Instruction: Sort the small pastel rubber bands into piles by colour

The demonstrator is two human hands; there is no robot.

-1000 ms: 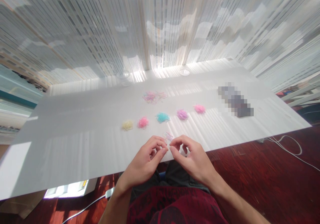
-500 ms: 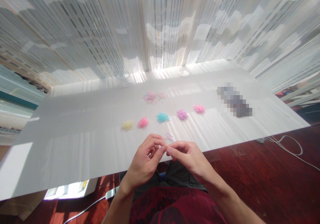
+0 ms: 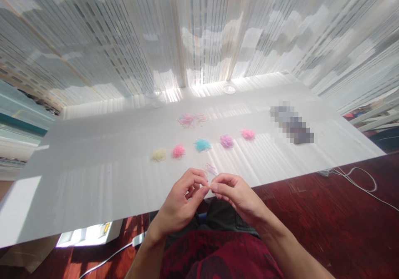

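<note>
Left hand (image 3: 182, 198) and right hand (image 3: 238, 193) meet at the counter's (image 3: 102, 175) near edge, fingertips pinching a tiny yellowish strand (image 3: 210, 186) between them. Small loose cluster (image 3: 210, 169) lies just beyond. Farther out, a row: yellow pile (image 3: 158, 155), coral pile (image 3: 178, 151), blue pile (image 3: 203, 144), purple pile (image 3: 226, 141), pink pile (image 3: 248, 134).

Sheer striped curtains (image 3: 199, 29) hang along the far edge of a white tabletop (image 3: 93, 158), and sunlight falls across it in pale streaks. Below spreads a reddish-brown wood floor (image 3: 311, 216), sunlit in patches at left.
</note>
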